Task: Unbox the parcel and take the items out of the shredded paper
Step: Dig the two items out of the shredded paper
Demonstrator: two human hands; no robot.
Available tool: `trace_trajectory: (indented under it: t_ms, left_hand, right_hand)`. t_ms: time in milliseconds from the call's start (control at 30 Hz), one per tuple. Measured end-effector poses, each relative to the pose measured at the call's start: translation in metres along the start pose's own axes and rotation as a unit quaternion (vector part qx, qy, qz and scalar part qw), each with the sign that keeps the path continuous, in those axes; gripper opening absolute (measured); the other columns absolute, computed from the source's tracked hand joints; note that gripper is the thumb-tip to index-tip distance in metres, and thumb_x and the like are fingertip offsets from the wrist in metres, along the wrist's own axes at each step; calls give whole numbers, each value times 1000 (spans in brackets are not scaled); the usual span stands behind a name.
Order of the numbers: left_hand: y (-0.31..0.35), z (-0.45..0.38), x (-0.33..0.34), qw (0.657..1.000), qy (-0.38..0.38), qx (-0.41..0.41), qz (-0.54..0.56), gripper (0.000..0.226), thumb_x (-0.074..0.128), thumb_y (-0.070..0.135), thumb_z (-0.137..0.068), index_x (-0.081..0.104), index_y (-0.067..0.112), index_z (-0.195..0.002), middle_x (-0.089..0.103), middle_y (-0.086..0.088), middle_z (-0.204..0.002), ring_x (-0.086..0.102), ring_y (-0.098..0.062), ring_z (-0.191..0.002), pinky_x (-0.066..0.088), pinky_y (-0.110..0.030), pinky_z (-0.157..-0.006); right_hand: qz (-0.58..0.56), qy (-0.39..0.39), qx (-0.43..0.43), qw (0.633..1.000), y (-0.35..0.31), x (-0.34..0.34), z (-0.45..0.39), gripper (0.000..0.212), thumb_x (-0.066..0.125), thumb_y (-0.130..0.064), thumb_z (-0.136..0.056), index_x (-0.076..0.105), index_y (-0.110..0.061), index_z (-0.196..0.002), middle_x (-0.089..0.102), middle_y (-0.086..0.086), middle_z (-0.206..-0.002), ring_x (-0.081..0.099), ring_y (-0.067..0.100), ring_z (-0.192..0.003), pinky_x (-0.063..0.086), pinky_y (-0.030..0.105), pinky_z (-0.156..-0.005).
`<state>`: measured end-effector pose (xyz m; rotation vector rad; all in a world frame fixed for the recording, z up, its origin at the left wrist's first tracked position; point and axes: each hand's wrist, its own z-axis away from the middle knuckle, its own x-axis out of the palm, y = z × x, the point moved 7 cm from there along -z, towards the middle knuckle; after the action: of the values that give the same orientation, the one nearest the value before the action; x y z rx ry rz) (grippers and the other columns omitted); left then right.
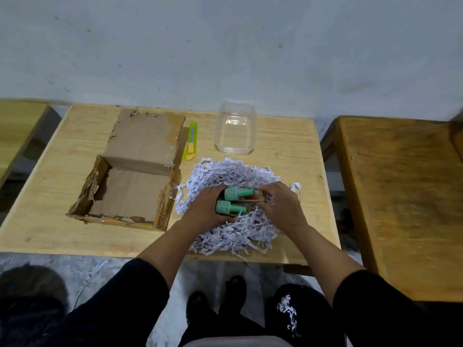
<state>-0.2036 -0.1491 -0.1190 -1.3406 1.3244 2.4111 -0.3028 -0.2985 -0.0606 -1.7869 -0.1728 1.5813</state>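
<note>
An opened cardboard box (pixel 130 191) lies empty on the left of the wooden table (pixel 288 151), its flap folded back. A heap of white shredded paper (pixel 233 171) covers the table's right front. Over the heap, my left hand (pixel 205 209) and my right hand (pixel 280 204) together grip a small bundle of items. Two green bottles (pixel 234 194) lie on top of it. Under the bottles I see brown flat pieces with a bit of red, mostly hidden by my fingers.
A clear plastic container (pixel 235 128) stands at the back of the table, right of a green-yellow utility knife (pixel 191 141). Another wooden table (pixel 400 196) stands to the right. Paper shreds lie on the floor and on my trousers (pixel 288 314).
</note>
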Motion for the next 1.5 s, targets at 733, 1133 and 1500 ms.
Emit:
trace_trajectory:
  t_ms: [733,1133,1500]
  left_hand:
    - [4,4,-1,999,6,13,-33,80,80,39,-67,44,13,-134,48,-10,-136,41,-26,-125,36,-34,-102]
    - [1,-1,5,1000,-8,-4,-25,84,81,45,-63,49,13,-133,43,-4,-142,38,-19,-133,29,-29,-110]
    - [2,15,1,1000,-21,7,-23,84,82,41,-63,46,16,-135,42,-2,-144,37,-16,-134,25,-25,-111]
  right_hand:
    - [-276,302,302,861,48,-48,44,40,76,-14,-74,64,-12,-113,66,9,-105,60,11,-83,46,1,-60]
    - [-280,280,369,841,104,-41,-60,33,72,-25,-73,67,-17,-105,66,1,-107,59,17,-95,52,30,-86]
    - [-179,210,376,884,101,-44,-65,43,69,-24,-78,60,-11,-119,64,6,-119,58,19,-108,40,24,-96]
